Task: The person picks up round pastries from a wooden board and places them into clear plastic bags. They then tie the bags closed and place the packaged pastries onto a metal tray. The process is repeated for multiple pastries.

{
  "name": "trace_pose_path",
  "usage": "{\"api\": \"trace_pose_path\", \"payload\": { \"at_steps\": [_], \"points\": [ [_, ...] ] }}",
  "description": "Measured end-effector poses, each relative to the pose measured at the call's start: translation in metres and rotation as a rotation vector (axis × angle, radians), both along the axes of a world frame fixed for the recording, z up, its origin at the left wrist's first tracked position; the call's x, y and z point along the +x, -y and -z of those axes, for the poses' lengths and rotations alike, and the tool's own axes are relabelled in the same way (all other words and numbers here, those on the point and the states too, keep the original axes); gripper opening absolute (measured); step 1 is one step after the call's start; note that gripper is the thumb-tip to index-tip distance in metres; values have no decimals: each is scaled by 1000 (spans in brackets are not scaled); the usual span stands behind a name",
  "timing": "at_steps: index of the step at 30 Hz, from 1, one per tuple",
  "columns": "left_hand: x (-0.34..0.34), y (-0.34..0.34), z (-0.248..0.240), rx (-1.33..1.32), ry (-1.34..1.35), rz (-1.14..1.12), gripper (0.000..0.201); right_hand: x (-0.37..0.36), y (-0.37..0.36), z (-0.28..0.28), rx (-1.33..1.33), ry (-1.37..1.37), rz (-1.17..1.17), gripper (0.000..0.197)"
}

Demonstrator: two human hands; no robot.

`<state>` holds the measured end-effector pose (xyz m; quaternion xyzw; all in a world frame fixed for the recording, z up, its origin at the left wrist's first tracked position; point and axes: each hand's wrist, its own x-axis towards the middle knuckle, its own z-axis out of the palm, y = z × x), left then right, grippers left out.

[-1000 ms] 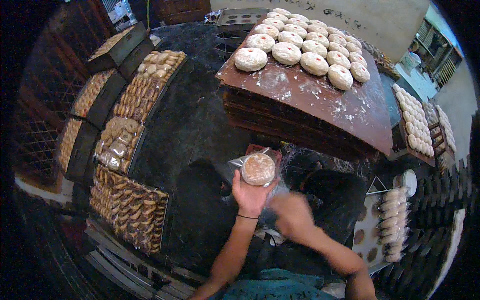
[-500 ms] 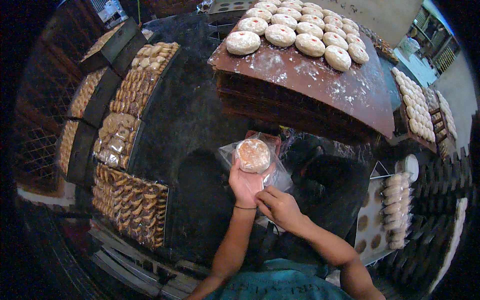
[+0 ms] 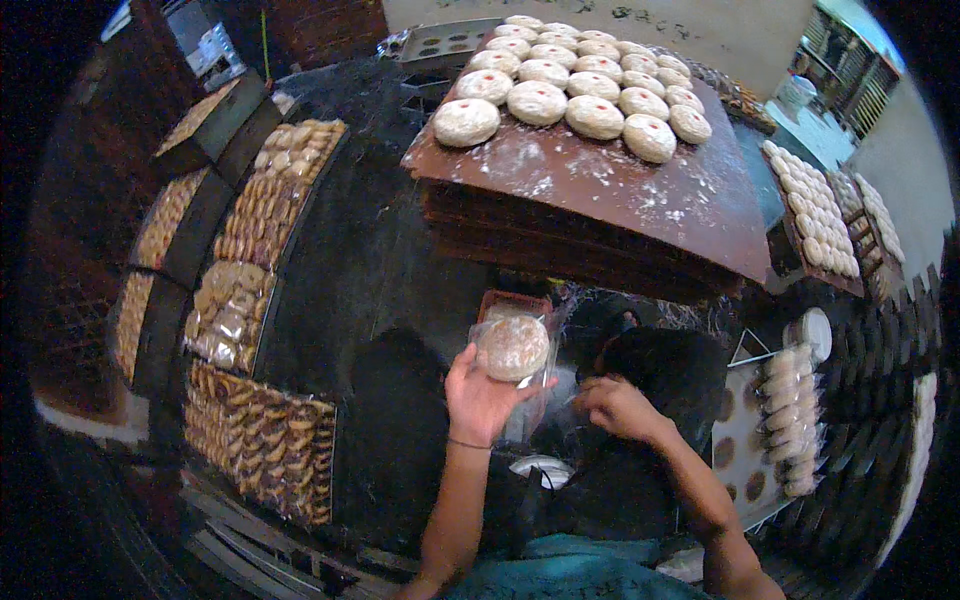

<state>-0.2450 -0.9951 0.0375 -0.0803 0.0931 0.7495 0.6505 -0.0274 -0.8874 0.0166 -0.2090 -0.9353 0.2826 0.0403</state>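
Observation:
A round, flour-dusted bun (image 3: 513,347) rests in my left hand (image 3: 478,402), palm up, with the fingers and thumb curled about its lower side. Clear plastic, seemingly a bag (image 3: 562,392), lies around the bun and hangs off to its right. My right hand (image 3: 622,408) is a little to the right of it, fingers drawn together. The plastic reaches close to those fingertips, but whether they grip it is too unclear to tell. Just beyond the bun is a red plastic basket (image 3: 515,299), partly covered by it.
Ahead, stacked brown boards (image 3: 590,205) bear rows of floured buns (image 3: 595,117) with red dots. Packed pastries (image 3: 262,445) stand in trays at my left. At right are a baking tray (image 3: 735,440), bagged buns (image 3: 790,420) and another board of buns (image 3: 815,215).
My right hand has moved away from the left wrist, to the right. My left hand has tilted with the bun and shifted slightly lower. The whole view has dipped a little.

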Motion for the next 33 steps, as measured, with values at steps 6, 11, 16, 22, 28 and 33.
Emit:
{"api": "trace_pose_path", "payload": {
  "at_steps": [6, 11, 16, 22, 28, 33],
  "points": [
    [39, -13, -32, 85, 7, 206, 61, -25, -3, -107, 226, -633, 0, 36],
    [72, -20, -39, -249, -569, 103, 59, 9, -14, -124, -201, -812, 200, 10],
    [106, -52, -14, -128, -1040, 218, 12, 70, -25, -77, -781, -715, 632, 9],
    [145, -91, 1, -295, -1069, 101, 9, 113, -29, -14, -888, -883, 996, 11],
    [153, -110, 10, -219, -1249, 222, 16, 127, -48, -8, -823, -800, 936, 11],
    [159, -93, -15, -312, -872, 248, 25, 125, -26, -34, -1079, -937, 951, 13]
  ]
}}
